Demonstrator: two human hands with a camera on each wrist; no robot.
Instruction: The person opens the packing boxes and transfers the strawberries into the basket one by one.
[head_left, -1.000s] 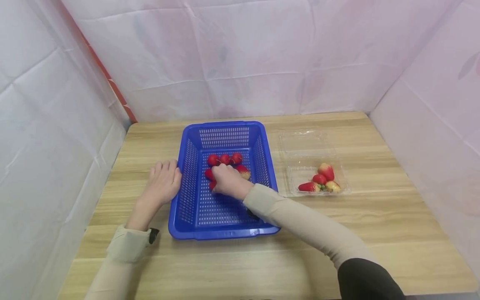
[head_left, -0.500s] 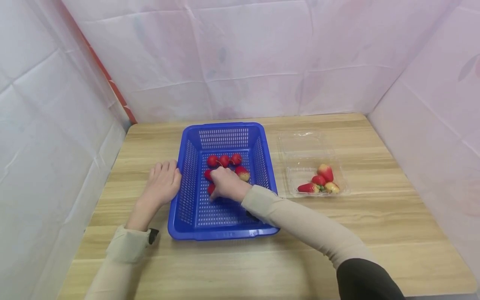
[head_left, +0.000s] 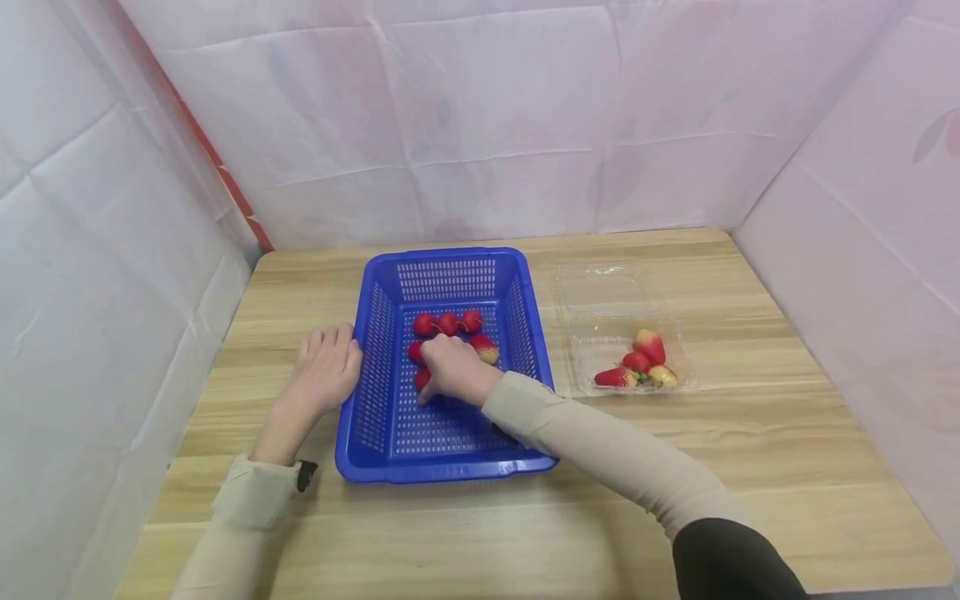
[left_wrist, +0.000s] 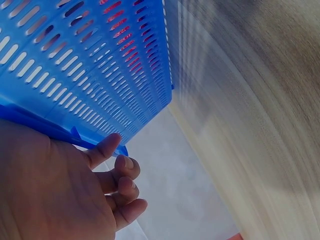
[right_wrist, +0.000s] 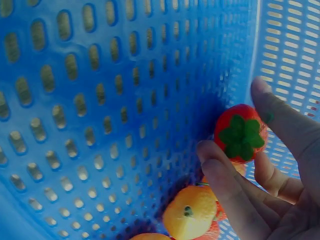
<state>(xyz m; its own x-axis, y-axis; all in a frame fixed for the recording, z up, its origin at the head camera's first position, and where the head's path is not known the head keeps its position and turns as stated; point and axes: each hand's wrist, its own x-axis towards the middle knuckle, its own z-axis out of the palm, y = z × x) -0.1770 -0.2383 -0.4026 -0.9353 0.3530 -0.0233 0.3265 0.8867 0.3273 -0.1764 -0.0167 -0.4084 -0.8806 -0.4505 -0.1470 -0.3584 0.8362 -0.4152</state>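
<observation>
A blue slotted basket [head_left: 448, 472] stands on the table. Against its left rim rests my left hand [head_left: 322, 371]; in the left wrist view its fingers [left_wrist: 125, 167] are loosely bent outside the wall. My right hand [head_left: 457, 367] reaches inside. Its thumb and fingers are spread around a red strawberry [right_wrist: 241, 134] with a green leaf cap, and I see no firm pinch. Another red fruit [head_left: 416, 352] and a red-and-yellow strawberry [head_left: 484, 348] lie close to the hand. Behind them is a row of round red fruits with stems [head_left: 447, 323]. My right hand hides some of the basket floor.
To the right of the basket, a clear plastic clamshell box [head_left: 603, 287] lies with its lid back. Several red and yellow fruits [head_left: 649, 346] sit in its front half. White sheets [head_left: 487, 200] enclose the wooden table [head_left: 712, 467] at the back and sides.
My right hand has shifted slightly toward the front left, and its thumb has spread away from the fingers. The left hand stays at the rim.
</observation>
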